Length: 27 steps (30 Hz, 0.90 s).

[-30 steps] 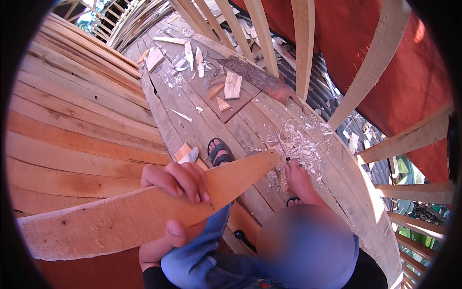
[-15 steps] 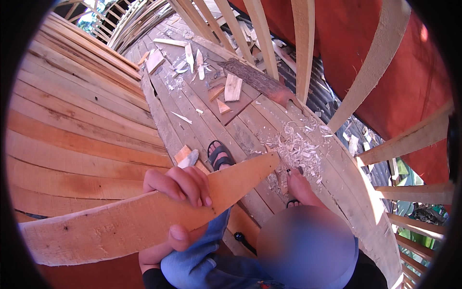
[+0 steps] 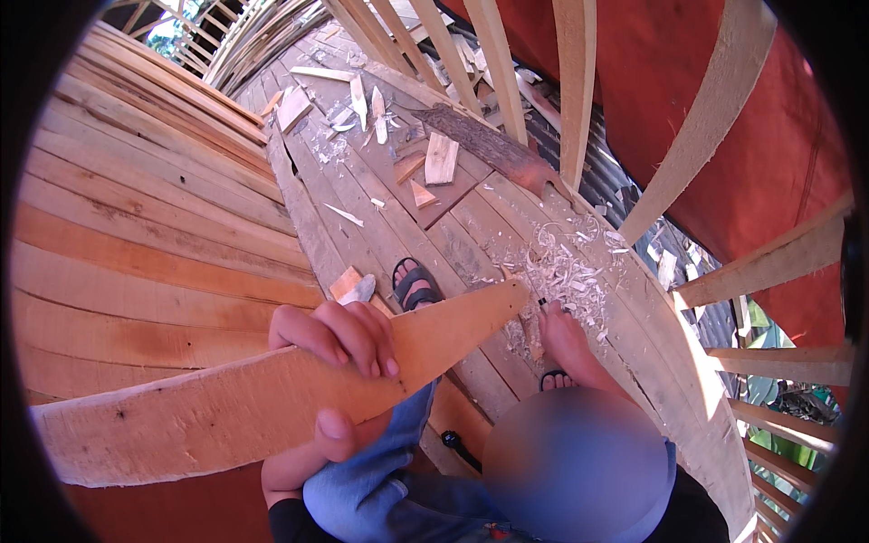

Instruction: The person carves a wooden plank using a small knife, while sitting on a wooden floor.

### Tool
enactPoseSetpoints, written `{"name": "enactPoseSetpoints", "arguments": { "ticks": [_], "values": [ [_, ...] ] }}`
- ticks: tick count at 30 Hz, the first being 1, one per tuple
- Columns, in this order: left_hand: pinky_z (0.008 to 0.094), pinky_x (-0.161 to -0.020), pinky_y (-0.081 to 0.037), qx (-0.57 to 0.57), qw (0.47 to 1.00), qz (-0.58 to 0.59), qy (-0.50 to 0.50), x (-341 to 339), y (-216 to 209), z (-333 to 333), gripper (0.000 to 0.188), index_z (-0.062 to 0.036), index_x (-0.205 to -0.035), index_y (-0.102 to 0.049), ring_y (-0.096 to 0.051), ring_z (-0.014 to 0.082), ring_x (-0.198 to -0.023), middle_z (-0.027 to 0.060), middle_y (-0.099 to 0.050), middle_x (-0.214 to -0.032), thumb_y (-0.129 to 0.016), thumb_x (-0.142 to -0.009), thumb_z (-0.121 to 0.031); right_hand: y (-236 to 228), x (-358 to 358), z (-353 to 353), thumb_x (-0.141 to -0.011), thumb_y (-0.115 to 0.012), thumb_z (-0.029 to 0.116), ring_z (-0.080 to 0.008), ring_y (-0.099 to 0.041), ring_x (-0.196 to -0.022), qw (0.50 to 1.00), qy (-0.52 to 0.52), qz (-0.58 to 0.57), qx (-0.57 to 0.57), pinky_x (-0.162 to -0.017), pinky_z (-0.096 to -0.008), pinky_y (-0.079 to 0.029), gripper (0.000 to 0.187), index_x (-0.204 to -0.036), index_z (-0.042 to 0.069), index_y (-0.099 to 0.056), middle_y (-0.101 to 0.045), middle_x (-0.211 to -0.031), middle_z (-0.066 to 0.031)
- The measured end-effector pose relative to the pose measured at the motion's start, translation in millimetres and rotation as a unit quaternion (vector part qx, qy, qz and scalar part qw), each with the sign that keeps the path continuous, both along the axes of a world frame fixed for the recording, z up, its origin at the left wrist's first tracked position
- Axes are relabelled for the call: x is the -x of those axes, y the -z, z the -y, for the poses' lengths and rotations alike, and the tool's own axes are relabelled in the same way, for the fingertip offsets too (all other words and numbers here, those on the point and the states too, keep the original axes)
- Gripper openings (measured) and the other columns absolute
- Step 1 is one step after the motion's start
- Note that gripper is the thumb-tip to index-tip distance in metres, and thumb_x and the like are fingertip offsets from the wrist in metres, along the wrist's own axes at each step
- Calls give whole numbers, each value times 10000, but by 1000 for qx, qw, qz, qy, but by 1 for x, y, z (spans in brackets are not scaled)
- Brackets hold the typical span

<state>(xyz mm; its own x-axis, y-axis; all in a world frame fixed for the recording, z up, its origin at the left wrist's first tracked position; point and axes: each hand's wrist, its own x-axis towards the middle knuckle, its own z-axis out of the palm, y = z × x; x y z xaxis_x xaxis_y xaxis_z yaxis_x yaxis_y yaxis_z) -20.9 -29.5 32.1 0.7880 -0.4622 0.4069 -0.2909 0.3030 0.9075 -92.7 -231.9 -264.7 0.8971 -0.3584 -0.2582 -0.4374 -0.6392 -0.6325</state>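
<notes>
My left hand [image 3: 333, 339] is closed around a long wooden plank [image 3: 217, 412], fingers over its upper edge and thumb below. The plank lies slantwise above my lap and tapers to a narrow tip at its right end, with small dark marks near that tip. Just right of the tip, my right hand [image 3: 563, 333] is closed with a small dark piece showing at its fingers; most of what it grips is hidden. Curled pale wood shavings [image 3: 570, 276] lie on the floor beyond that hand.
Board flooring [image 3: 398, 213] holds offcuts, including a pale block [image 3: 441, 158], and a bark-covered slab [image 3: 484, 149]. Stacked planks [image 3: 136, 262] line the left. Upright slats [image 3: 577, 90] and red sheeting [image 3: 661, 81] stand right. A round blur covers part of my lap.
The plank's tip has risen slightly, and my right hand has shifted a little beside it. My left hand keeps its hold.
</notes>
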Motion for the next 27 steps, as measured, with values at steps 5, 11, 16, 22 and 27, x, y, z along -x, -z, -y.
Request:
{"name": "enactPoseSetpoints", "arguments": {
  "ticks": [5, 11, 16, 22, 27],
  "values": [
    [351, -743, -372, 11, 1000, 12, -4, 0, -1, 2, 495, -133, -873, -359, -463, 161, -670, 21, -440, -711, -735, -744, -429, -29, -2, -6, -953, -460, 236, -461, -633, -730, 999, 12, 22, -24, -599, -527, -520, 286, -974, -49, -472, -626, -773, -291],
    [349, -754, -376, 7, 1000, -7, 5, 0, 1, 10, 494, -136, -879, -364, -471, 160, -677, 18, -445, -712, -738, -741, -427, 42, 18, 9, -963, -451, 241, -459, -636, -711, 998, -38, 11, 40, -608, -527, -523, 299, -977, -58, -452, -625, -734, -281],
    [347, -760, -376, 4, 1000, 9, 11, 0, -1, -1, 491, -139, -876, -363, -470, 158, -685, 18, -445, -721, -739, -738, -423, -15, -2, -8, -952, -463, 223, -464, -635, -743, 999, 10, 29, -22, -636, -531, -520, 279, -968, -56, -472, -624, -824, -308],
    [345, -757, -377, 8, 1000, 7, 14, -1, -1, 9, 491, -134, -877, -364, -469, 155, -683, 18, -439, -715, -731, -738, -430, 49, 13, 14, -960, -452, 247, -474, -618, -686, 999, -22, 31, 26, -621, -544, -507, 292, -1000, -42, -443, -619, -725, -287],
    [338, -745, -386, 25, 999, 25, 11, -3, 4, 3, 493, -129, -877, -361, -464, 152, -664, 21, -439, -710, -723, -745, -437, -15, -1, -5, -951, -460, 228, -472, -625, -730, 999, 22, 27, -25, -640, -544, -508, 272, -972, -42, -472, -620, -823, -310]
  ]
}}
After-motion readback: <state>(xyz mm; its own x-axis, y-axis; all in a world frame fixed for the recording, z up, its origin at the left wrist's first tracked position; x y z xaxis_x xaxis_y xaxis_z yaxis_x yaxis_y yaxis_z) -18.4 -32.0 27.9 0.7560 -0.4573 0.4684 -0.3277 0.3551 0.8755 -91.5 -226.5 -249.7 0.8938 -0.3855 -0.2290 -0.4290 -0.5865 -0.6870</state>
